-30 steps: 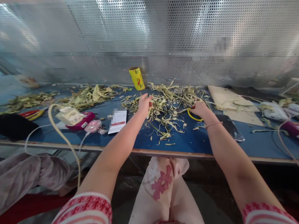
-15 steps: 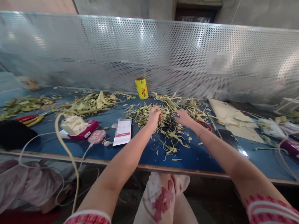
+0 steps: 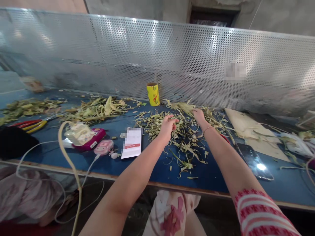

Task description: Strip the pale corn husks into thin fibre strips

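so the person's left hand (image 3: 169,127) was right over a loose heap of dried, pale green-yellow leaf strips (image 3: 182,131), fingers loosely bent, and you couldn't tell if they had a strip or nothing. the right hand (image 3: 198,115) was at the back of it, fingers curled in by a longer, broad pale leaf (image 3: 183,107). probably pinching it, but the fingertips were too small to say for sure.

the heap sat front and centre on the blue desk (image 3: 206,177), likely so both arms could reach it easily. the phone with a lit white screen (image 3: 132,143) lay just left of it, maybe to be readable without getting buried. the yellow printed cardboard tube (image 3: 153,95) stood upright near the perforated metal sheet (image 3: 172,59), seemingly parked out of the way. a curved red handle (image 3: 225,139) poked out beside the right forearm, mostly hidden, and i'd guess it was kept there for a quick grab.

compared with half a second earlier, the right hand had gone from the middle of the heap to the longer leaves behind, while the left hand had stayed over the strips.
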The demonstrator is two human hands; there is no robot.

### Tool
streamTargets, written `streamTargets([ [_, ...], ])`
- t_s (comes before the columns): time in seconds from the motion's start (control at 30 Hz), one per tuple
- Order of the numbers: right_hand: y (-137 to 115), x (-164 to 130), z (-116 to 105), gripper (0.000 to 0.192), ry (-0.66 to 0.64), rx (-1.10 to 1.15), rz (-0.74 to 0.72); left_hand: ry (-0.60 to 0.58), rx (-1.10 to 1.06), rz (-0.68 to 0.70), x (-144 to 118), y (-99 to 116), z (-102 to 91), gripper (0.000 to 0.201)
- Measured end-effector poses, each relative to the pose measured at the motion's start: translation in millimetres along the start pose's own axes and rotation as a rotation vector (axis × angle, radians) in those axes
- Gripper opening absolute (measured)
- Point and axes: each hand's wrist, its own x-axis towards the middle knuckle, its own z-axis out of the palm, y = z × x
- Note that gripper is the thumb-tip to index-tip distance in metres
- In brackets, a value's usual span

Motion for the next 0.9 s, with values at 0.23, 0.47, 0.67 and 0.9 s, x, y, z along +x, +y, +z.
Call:
streamTargets([
  [0.23,14,-19,-24,0.036,0.125,0.51,0.063,0.024,-0.009,0.035,4,-4,-3.1,0.02],
  [0.47,2,-80,-61,0.048,-0.156,0.634,-0.197,0.181,-0.17,0.125,6,0,-5.5,0.009],
  [0.67,-8,-122,-73,0.043,-0.247,0.648,-0.331,-0.396,0.26,0.154,-13,-14,6.7,0.028],
  [0.9,1,-134,-60,0.044,-0.098,0.811,-0.259,-0.488,0.414,0.205,-20,-22,7.2,0.019],
])
